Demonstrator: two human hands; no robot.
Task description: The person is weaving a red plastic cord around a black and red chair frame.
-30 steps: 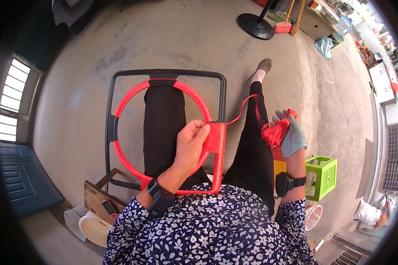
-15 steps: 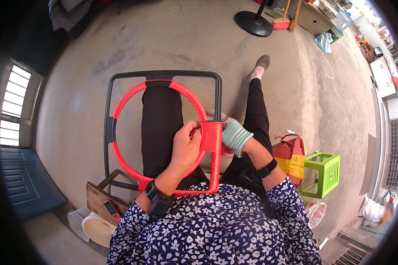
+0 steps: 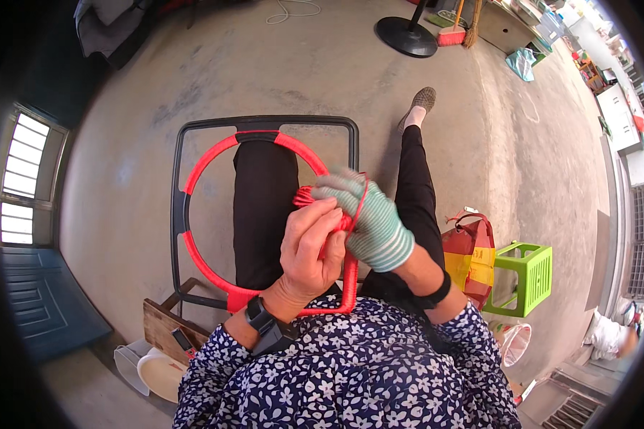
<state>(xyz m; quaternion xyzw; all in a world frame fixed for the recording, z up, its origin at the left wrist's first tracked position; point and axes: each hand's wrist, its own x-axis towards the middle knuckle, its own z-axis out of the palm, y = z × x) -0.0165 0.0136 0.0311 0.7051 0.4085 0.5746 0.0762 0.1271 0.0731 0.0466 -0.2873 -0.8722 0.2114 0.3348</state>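
Head view, looking down on a seated person's lap. One black rectangular metal frame with rounded corners stands against the knees, with one round hoop wrapped in red cord set inside it.

Left hand, bare, one black wrist device: fingers curled shut around the red-wrapped bar at the frame's right side, gripping it and the cord there.

Right hand, in one green-and-white striped knit glove: fingers closed on a strand of red cord, just beside and touching the left hand.

Progress, as judged: the hoop looks fully wrapped, as do the right bar and a short stretch of the lower rail; the top rail, the left side and most of the outer frame are bare black, so most of the wrapping seems left to do (how tight the windings are cannot be told).

Nearby on the concrete floor: one green plastic stool, one red-and-yellow bag, one white bowl, one black round fan base.
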